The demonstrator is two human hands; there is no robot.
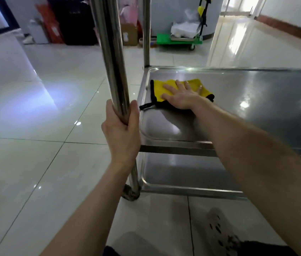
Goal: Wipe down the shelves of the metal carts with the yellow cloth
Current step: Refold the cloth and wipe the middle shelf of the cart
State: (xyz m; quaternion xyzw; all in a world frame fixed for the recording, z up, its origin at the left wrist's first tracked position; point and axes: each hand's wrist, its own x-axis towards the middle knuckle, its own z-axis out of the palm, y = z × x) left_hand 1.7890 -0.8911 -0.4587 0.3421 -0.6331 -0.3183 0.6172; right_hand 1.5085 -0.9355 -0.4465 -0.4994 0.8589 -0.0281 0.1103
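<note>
Right hand (182, 97) flat, fingers spread, pressing yellow cloth (159, 87) onto my cart's middle shelf (257, 100); left hand (122, 130) grips near corner post (112, 58).

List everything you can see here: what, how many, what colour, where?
cart: one, silver, centre-right
upper shelf: one, silver, mid-frame
lower shelf: one, silver, beneath it
near post: one, silver, cart's near-left corner
far post: one, silver, far-left corner
cloth: one, yellow, black edge, upper shelf's far-left corner
trolley: one, green, background
box: one, brown, background
shoe: one, pale, bottom right
left hand: grips near post
right hand: flat on cloth
</note>
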